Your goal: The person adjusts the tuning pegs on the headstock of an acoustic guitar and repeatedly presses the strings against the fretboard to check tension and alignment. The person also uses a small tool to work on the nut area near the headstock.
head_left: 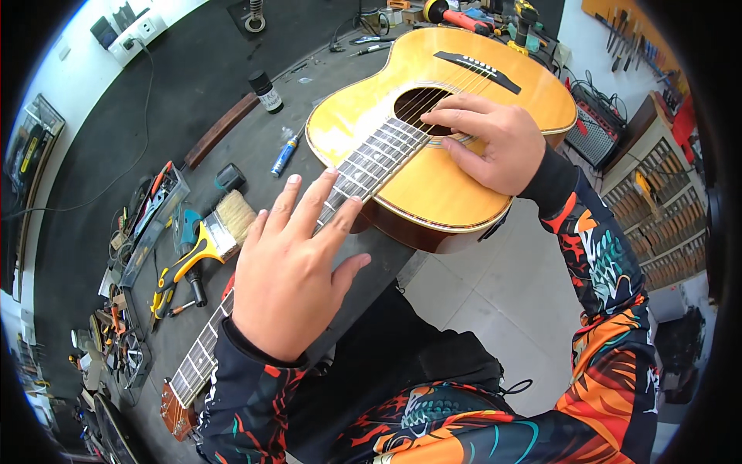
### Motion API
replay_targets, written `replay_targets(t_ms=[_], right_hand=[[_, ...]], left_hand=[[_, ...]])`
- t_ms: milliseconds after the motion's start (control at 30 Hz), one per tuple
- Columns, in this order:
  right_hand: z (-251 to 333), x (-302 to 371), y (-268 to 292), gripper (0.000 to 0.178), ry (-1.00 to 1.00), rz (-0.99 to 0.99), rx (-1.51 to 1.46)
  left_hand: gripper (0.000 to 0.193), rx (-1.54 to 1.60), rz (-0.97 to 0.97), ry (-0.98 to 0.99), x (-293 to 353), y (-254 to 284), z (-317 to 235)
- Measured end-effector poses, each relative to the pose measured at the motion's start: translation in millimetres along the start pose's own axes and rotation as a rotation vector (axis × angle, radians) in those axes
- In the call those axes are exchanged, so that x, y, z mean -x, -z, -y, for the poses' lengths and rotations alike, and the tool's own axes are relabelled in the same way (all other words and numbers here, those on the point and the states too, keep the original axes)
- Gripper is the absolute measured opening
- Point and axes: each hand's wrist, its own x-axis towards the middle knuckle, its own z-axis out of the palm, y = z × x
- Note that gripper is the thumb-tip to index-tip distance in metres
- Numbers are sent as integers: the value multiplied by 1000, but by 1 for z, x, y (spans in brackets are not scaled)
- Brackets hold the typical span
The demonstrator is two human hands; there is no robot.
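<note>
An acoustic guitar with a glossy yellow top lies face up on the dark bench, its body at the upper right. Its fretboard slants down to the brown headstock at the lower left. My left hand is open over the neck, fingers spread, fingertips at the strings; it hides the middle of the neck. Beside the sound hole is my right hand, open, with fingers stretched over the strings and thumb apart near the soundboard. Behind it sits the dark bridge with pale pins.
On the dark bench left of the guitar are a paintbrush, yellow-handled pliers, a blue tube, a black bottle and a wooden strip. A tool tray stands farther left. An amplifier is at right.
</note>
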Motion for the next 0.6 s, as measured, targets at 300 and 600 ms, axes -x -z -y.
replay_targets(t_ms=[300,600], right_hand=[[0,-2,0,31,-2,14,14],[-2,2,-9,26,-25,-15,59]], left_hand=[[53,-14,-2,7,-1,2,-1],[48,-177,16,104,70,32,3]])
